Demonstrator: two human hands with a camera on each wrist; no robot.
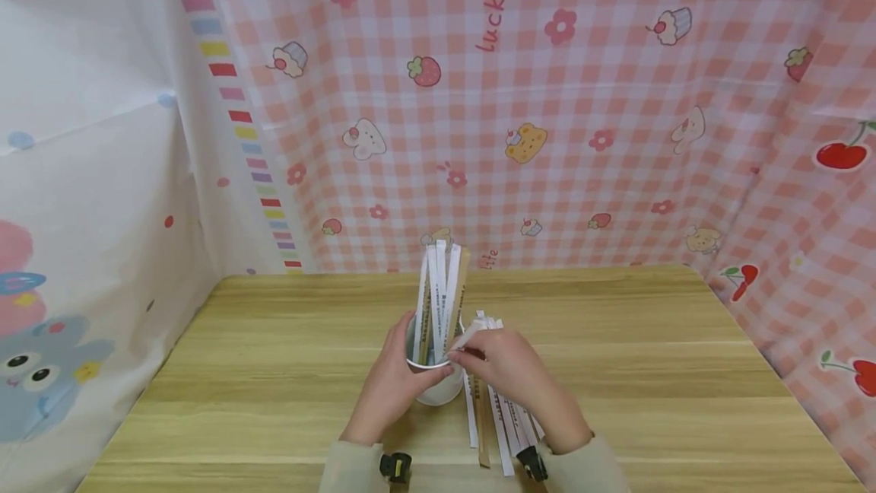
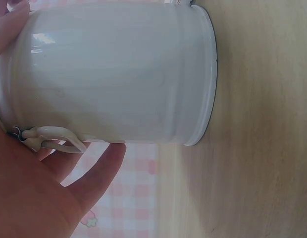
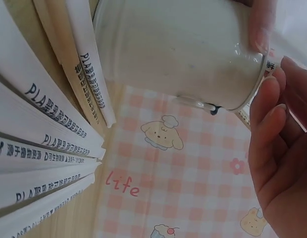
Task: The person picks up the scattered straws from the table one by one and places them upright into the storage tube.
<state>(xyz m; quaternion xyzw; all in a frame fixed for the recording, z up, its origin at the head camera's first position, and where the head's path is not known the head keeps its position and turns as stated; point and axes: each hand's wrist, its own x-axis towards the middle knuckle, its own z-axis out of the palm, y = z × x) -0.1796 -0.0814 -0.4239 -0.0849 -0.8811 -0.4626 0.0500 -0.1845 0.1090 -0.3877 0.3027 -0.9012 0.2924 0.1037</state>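
A white enamel bucket [image 1: 438,392] with small side handles stands on the table, and my left hand [image 1: 390,390] grips it round the side near the rim. Several paper-wrapped straws [image 1: 438,295], white and brown, stand upright in it, leaning slightly apart. At the bucket's right rim my right hand [image 1: 509,365] pinches a white wrapped straw [image 1: 471,332], mostly hidden by the fingers. In the right wrist view the thumb and fingertips meet beside the rim. More wrapped straws [image 3: 49,116] with dark print lie on the table under the right hand.
The wooden table [image 1: 287,371] ends at a pink checked cloth [image 1: 479,112] hanging behind it. A white patterned cloth [image 1: 96,173] hangs at the left, and more checked cloth at the right. Black wrist straps [image 1: 395,467] sit at both cuffs.
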